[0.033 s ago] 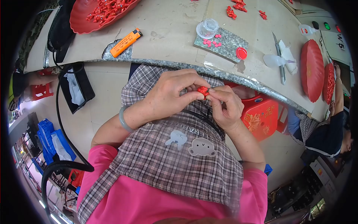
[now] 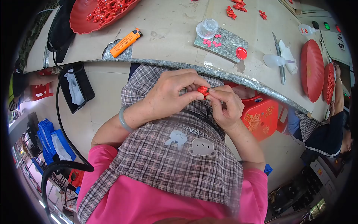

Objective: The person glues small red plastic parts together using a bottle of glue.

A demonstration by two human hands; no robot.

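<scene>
A small shiny red figurine point(image 2: 203, 90) is held in front of my apron, just off the near table edge. My left hand point(image 2: 169, 91) pinches it between thumb and forefinger from the left. From the right, my right hand point(image 2: 228, 105) closes its thumb and fingertips on the figurine's other end. Its exact shape is partly covered by the fingers. Beyond the hands, a speckled stone slab point(image 2: 227, 44) on the table carries small pink pieces point(image 2: 212, 43), a clear plastic cup point(image 2: 210, 27) and a round red cap point(image 2: 241, 53).
A red scalloped tray point(image 2: 80, 22) heaped with red figurines stands far left, near an orange oblong thing with a black end point(image 2: 126, 42). To the right lie a thin metal tool point(image 2: 280, 63), a translucent bottle point(image 2: 274, 60) and a red tray point(image 2: 312, 71). A co-worker point(image 2: 324, 130) sits at right.
</scene>
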